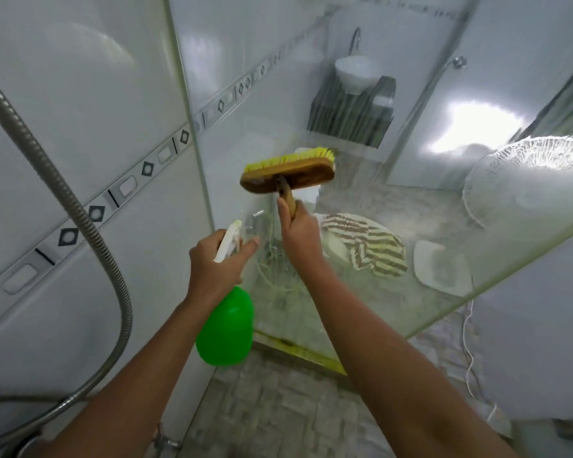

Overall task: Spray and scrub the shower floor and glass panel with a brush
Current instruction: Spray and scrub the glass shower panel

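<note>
Both arms reach forward and up toward the glass. My right hand grips the wooden handle of the brush, fingers wrapped round it, thumb lying along the shaft. The brush head sits just above those fingers, yellow bristles turned to the glass; contact I cannot confirm.

My left hand holds the spray bottle by its neck, fingers curled round it, forefinger stretched forward past the white nozzle. The green body hangs below the hand.

The hands are near each other, not touching. Left of the left fingers: tiled wall, close. The shower hose loops well left of them. The floor lies below both forearms. The glass's curved edge runs right of the right forearm.
</note>
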The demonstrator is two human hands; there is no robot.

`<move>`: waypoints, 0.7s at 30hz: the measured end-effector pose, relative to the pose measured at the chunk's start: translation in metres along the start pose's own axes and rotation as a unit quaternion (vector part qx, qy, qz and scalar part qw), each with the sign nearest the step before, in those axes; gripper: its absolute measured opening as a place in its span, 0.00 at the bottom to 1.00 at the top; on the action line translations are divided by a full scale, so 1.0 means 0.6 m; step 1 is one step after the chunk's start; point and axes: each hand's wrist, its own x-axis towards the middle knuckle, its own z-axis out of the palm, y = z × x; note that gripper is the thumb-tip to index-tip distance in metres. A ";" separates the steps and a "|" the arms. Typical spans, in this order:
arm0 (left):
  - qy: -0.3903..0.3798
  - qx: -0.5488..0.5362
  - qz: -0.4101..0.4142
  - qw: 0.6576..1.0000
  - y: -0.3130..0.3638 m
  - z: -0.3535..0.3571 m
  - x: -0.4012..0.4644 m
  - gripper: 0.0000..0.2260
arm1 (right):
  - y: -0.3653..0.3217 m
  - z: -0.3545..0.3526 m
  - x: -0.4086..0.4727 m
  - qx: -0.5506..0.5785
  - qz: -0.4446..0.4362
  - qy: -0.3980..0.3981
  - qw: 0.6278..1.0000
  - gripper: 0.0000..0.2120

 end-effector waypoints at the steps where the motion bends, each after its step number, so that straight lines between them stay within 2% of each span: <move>1: -0.001 -0.005 -0.001 1.000 -0.003 -0.001 0.000 0.13 | 0.027 0.020 -0.014 -0.010 0.007 -0.025 1.000 0.22; 4: -0.001 -0.006 -0.002 1.000 -0.011 -0.006 0.006 0.13 | 0.123 0.077 -0.075 -0.068 0.061 -0.083 0.992 0.27; 8: 0.008 -0.004 0.000 1.000 -0.013 -0.023 0.018 0.15 | 0.181 0.109 -0.127 -0.079 0.126 -0.095 0.984 0.35; 11: 0.012 -0.002 -0.002 1.000 -0.017 -0.037 0.026 0.15 | 0.141 0.111 -0.092 -0.063 0.098 -0.088 0.989 0.34; 16: 0.011 0.002 -0.004 1.000 -0.019 -0.043 0.028 0.14 | -0.002 0.090 -0.016 0.015 0.036 -0.036 0.999 0.26; 18: 0.009 0.005 -0.008 1.000 -0.020 -0.045 0.026 0.14 | -0.005 0.094 -0.014 0.010 0.032 -0.038 0.999 0.26; 21: 0.006 0.008 -0.011 1.000 -0.029 -0.046 0.029 0.15 | 0.063 0.105 -0.059 -0.020 0.069 -0.076 0.995 0.27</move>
